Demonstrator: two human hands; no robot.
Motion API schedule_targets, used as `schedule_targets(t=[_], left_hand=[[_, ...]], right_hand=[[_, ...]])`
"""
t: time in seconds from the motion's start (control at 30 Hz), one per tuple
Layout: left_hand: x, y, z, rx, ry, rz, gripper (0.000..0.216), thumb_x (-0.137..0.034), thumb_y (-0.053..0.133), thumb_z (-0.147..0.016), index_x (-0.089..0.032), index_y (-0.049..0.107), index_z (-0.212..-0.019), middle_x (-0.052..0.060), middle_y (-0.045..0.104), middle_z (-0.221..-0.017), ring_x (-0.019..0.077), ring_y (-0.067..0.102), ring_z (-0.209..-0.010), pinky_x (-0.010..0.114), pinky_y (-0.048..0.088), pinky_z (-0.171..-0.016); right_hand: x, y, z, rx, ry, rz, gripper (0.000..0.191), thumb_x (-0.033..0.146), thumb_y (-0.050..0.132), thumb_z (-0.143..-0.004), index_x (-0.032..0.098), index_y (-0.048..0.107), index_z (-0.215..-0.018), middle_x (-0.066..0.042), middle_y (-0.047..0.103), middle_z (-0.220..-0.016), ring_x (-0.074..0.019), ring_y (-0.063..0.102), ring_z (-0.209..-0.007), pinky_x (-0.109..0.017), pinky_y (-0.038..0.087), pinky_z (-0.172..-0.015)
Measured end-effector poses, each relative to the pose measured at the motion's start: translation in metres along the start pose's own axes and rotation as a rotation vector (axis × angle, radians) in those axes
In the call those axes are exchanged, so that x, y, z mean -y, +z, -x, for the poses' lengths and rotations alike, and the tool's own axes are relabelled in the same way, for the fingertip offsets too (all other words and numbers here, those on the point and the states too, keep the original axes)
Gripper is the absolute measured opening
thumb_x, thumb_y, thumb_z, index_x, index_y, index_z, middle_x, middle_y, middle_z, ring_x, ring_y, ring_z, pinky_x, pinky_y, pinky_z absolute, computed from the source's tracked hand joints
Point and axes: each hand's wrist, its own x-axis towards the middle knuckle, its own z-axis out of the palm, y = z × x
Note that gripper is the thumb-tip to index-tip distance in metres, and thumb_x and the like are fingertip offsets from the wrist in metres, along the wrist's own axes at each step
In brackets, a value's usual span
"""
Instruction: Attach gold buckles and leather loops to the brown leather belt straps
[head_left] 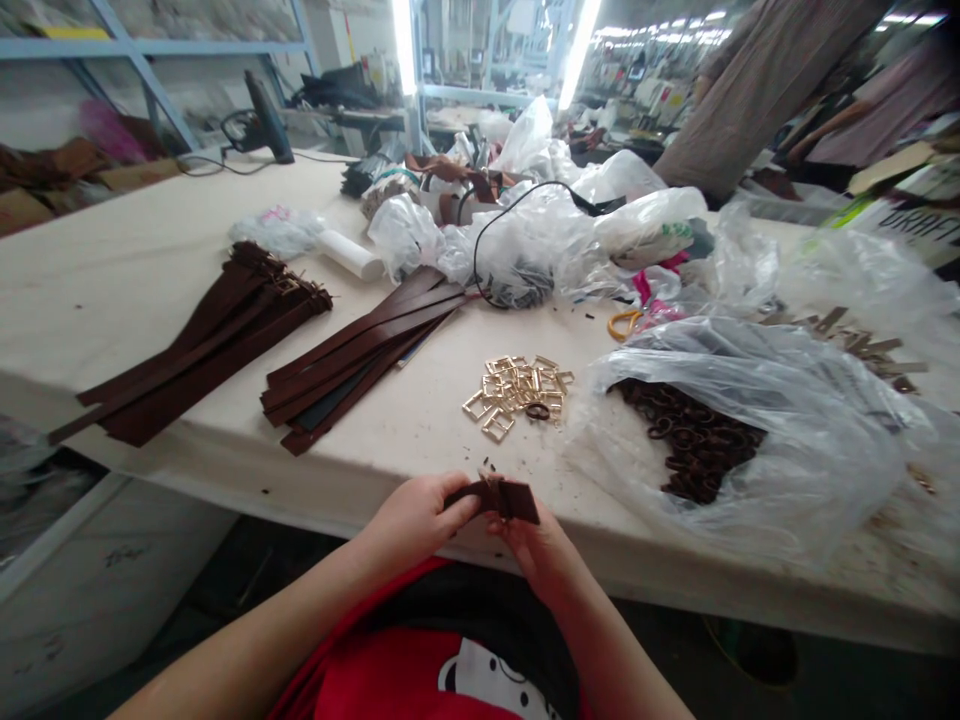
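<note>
Here, plastic bag [825, 440] w/ brn loops [701, 455]; hands [424, 512] hold strap [519, 501].

Left hand [427, 510], right hand [538, 548] hold 1 strap [520, 501], perhaps buckled

Held strap [523, 503]: dark brown; buckles [517, 386]: bright gold; left strap bundle [180, 350]: dark brown; second bundle [352, 355], to its right: dark brown with a black strip [324, 404]; loops [709, 450] at right: dark brown; tabletop [409, 420]: cream, dark specks; far tube [351, 255]: white; near shirt [382, 680]: red and black, black-and-white print.
</note>
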Motion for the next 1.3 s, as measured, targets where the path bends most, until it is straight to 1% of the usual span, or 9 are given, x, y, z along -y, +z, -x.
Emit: schedule_targets(t=[0.1, 0.17, 0.3, 0.47, 0.6, 0.8, 1.03, 1.2, 1.3], left_hand=[[0.002, 0.0, 0.0, -0.013, -0.002, -0.044, 0.027, -0.037, 0.042, -0.081, -0.018, 0.061, -0.079, 0.001, 0.061, -0.071, 0.0146, 0.052, -0.066, 0.022, 0.038, -0.06], [0.003, 0.001, -0.002, -0.004, -0.026, -0.039, 0.028, -0.039, 0.043, -0.081, -0.017, 0.06, -0.077, 0.001, 0.06, -0.068, 0.0145, 0.052, -0.064, 0.022, 0.038, -0.058], [-0.001, -0.003, -0.001, 0.118, -0.132, 0.146, 0.032, -0.043, 0.045, -0.079, -0.014, 0.058, -0.077, 0.001, 0.059, -0.064, 0.0133, 0.051, -0.057, 0.021, 0.037, -0.052], [-0.01, -0.014, 0.007, 0.378, -0.119, 0.521, 0.035, -0.033, 0.053, -0.074, -0.015, 0.056, -0.104, 0.003, 0.062, -0.094, 0.0163, 0.055, -0.081, 0.024, 0.042, -0.07], [-0.005, -0.007, 0.007, 0.315, -0.154, 0.622, 0.032, -0.038, 0.052, -0.076, -0.014, 0.057, -0.096, 0.003, 0.061, -0.086, 0.0148, 0.054, -0.074, 0.025, 0.043, -0.067], [-0.009, 0.001, 0.003, 0.291, -0.091, 0.747, 0.022, -0.031, 0.053, -0.078, -0.016, 0.055, -0.093, 0.002, 0.059, -0.084, 0.0122, 0.053, -0.07, 0.023, 0.043, -0.061], [-0.007, 0.0, 0.007, 0.285, -0.094, 0.677, 0.025, -0.034, 0.054, -0.078, -0.014, 0.059, -0.093, 0.001, 0.06, -0.079, 0.0119, 0.052, -0.067, 0.023, 0.044, -0.063], [0.007, -0.012, 0.005, 0.392, -0.22, 0.78, 0.037, -0.034, 0.06, -0.074, -0.016, 0.056, -0.107, 0.005, 0.064, -0.097, 0.0159, 0.058, -0.083, 0.029, 0.043, -0.079], [0.015, -0.011, 0.003, 0.378, -0.239, 0.744, 0.031, -0.029, 0.063, -0.071, -0.014, 0.06, -0.098, 0.004, 0.066, -0.088, 0.0145, 0.059, -0.075, 0.028, 0.044, -0.076]], right_hand=[[0.0, 0.002, 0.003, 0.138, 0.189, -0.074, 0.031, 0.045, 0.064, -0.069, 0.018, 0.061, -0.085, 0.001, 0.055, -0.069, -0.0086, 0.048, -0.058, -0.02, 0.037, -0.055], [0.001, 0.004, 0.004, 0.177, 0.193, -0.081, 0.032, 0.046, 0.064, -0.069, 0.017, 0.059, -0.082, 0.003, 0.051, -0.064, -0.0073, 0.043, -0.054, -0.02, 0.035, -0.052], [0.008, 0.01, 0.01, 0.148, -0.012, 0.059, 0.03, 0.044, 0.065, -0.069, 0.017, 0.053, -0.075, 0.004, 0.048, -0.062, -0.0078, 0.04, -0.054, -0.02, 0.033, -0.052], [0.011, 0.009, 0.017, -0.081, -0.333, 0.498, 0.03, 0.038, 0.062, -0.071, 0.019, 0.041, -0.061, 0.007, 0.037, -0.055, -0.008, 0.033, -0.051, -0.021, 0.028, -0.049], [0.007, 0.006, 0.016, -0.178, -0.464, 0.669, 0.026, 0.035, 0.063, -0.07, 0.02, 0.044, -0.061, 0.006, 0.038, -0.057, -0.0085, 0.034, -0.053, -0.021, 0.028, -0.049], [0.002, 0.004, 0.012, 0.095, -0.119, 0.239, 0.043, 0.052, 0.05, -0.076, 0.02, 0.055, -0.103, -0.003, 0.057, -0.081, -0.0138, 0.051, -0.063, -0.025, 0.04, -0.052], [0.006, 0.01, 0.017, 0.094, -0.398, 0.574, 0.022, 0.039, 0.05, -0.08, 0.021, 0.057, -0.093, -0.001, 0.059, -0.078, -0.0154, 0.055, -0.07, -0.026, 0.044, -0.061], [0.013, 0.009, 0.014, -0.076, -0.472, 0.681, 0.016, 0.032, 0.045, -0.082, 0.02, 0.054, -0.085, 0.001, 0.056, -0.071, -0.0142, 0.053, -0.066, -0.025, 0.043, -0.06], [0.009, 0.007, 0.01, -0.131, -0.473, 0.704, 0.015, 0.032, 0.045, -0.082, 0.02, 0.054, -0.085, 0.001, 0.054, -0.07, -0.0137, 0.051, -0.064, -0.024, 0.041, -0.059]])
